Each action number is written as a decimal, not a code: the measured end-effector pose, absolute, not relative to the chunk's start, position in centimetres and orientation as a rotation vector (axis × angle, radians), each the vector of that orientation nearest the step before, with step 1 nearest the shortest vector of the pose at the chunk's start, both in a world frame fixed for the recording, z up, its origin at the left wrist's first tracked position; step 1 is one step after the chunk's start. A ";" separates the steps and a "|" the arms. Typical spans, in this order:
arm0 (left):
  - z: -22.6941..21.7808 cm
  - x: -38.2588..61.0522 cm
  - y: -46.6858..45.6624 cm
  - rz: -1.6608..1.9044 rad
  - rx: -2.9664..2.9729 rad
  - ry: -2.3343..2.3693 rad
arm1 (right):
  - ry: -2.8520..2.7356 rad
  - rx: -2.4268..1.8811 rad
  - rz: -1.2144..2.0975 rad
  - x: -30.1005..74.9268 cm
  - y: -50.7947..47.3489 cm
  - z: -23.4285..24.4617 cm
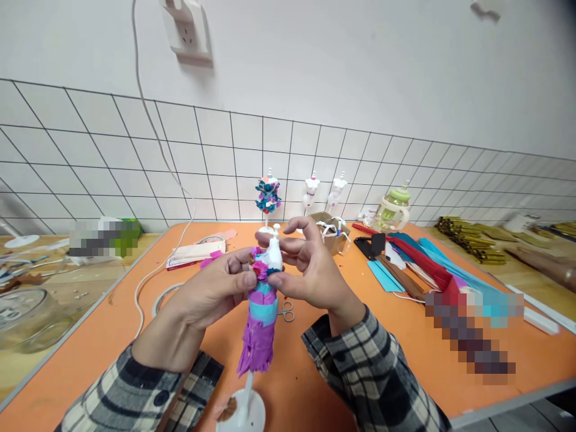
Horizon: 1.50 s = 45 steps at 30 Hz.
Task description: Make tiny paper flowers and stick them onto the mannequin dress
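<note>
A small white mannequin (273,255) on a thin stand with a round white base (245,417) is held up over the orange table (103,336). It wears a paper dress: a blue band and a purple fringed skirt (257,342), with a small magenta paper flower (260,270) at the waist. My left hand (211,291) grips the figure from the left, its thumb pressing the flower. My right hand (306,264) pinches the figure's bust from the right, fingers curled around it.
A dressed mannequin (268,197) and two bare white ones (310,191) stand at the tiled wall. A small cardboard box (332,237), a green-lidded bottle (393,210), strips of red and blue paper (427,267), scissors (286,312) and a white cable (148,276) lie about.
</note>
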<state>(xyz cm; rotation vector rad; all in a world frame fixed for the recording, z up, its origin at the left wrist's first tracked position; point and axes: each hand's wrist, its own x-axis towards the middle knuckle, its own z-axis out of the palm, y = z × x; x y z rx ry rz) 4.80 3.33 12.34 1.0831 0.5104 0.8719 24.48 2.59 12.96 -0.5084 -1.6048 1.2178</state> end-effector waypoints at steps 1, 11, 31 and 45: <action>12.3 5.0 3.3 0.854 1.080 0.494 | -1.595 -0.498 1.273 24.5 2.8 12.9; 11.9 4.5 3.2 0.862 1.061 0.406 | -1.513 -0.517 1.254 24.4 2.9 13.1; 13.9 2.1 3.1 1.135 0.897 0.565 | -1.771 -1.129 0.683 29.2 4.8 13.0; 7.7 -0.2 2.6 1.169 0.543 0.450 | -2.480 -2.246 0.734 28.0 10.5 6.1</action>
